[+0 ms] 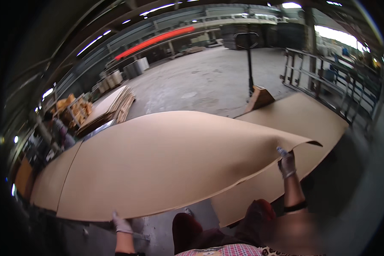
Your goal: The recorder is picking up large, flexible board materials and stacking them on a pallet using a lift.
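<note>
The left hand [121, 223], at seven o'clock, is wearing a thin, pale glove [124, 226]; the right hand [287, 163], at four o'clock, is wearing a similar one, showing blue at the fingertips [280, 150]. A black band [296, 207] is circling the right forearm [293, 192]. A dark cuff [130, 254] is edging the left forearm [125, 244]. Toward six o'clock, a pinkish checked garment [237, 250] is showing; spotted, leopard-like fabric [270, 251] is bordering it at five o'clock. Dark maroon trousers [244, 230] are covering the legs, looking redder at the right knee [263, 209].

Head-worn fisheye, downward over both hands [288, 164]
</note>
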`<control>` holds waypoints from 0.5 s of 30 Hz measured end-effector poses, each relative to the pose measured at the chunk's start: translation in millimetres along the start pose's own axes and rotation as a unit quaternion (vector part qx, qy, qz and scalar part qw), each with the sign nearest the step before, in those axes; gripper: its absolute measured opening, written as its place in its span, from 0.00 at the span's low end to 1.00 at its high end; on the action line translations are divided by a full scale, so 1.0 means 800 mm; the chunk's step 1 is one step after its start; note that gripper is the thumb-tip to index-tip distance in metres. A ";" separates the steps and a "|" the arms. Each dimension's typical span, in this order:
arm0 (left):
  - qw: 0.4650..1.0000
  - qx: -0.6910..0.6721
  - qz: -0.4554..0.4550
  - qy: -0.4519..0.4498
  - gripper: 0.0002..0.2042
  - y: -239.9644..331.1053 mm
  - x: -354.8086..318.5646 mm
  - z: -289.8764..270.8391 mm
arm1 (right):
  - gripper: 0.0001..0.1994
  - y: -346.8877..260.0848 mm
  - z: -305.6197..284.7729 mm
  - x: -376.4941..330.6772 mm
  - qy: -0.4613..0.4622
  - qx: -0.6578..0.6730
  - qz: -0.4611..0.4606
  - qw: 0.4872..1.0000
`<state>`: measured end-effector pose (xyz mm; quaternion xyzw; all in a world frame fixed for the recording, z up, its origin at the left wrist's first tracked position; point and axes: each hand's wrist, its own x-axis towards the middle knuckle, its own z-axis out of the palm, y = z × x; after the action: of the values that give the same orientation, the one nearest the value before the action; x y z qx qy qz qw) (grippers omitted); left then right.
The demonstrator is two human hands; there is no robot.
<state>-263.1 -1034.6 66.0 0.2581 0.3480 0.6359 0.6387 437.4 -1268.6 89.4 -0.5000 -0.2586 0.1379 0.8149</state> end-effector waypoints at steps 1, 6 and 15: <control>0.997 0.028 -0.034 0.065 0.28 0.009 0.019 -0.037 | 0.13 -0.001 -0.048 0.021 0.008 -0.064 0.010 0.998; 0.987 0.080 -0.008 0.136 0.23 0.052 0.043 -0.095 | 0.12 0.021 -0.250 0.049 0.145 -0.004 0.117 0.983; 0.882 0.363 -0.302 0.017 0.19 -0.005 0.017 0.052 | 0.19 0.172 -0.391 -0.038 0.394 0.219 0.248 0.858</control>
<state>-229.4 -1016.4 87.0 0.3435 0.6257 0.2459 0.6557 591.6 -1452.7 -155.5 -0.3690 0.2530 0.1801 0.8760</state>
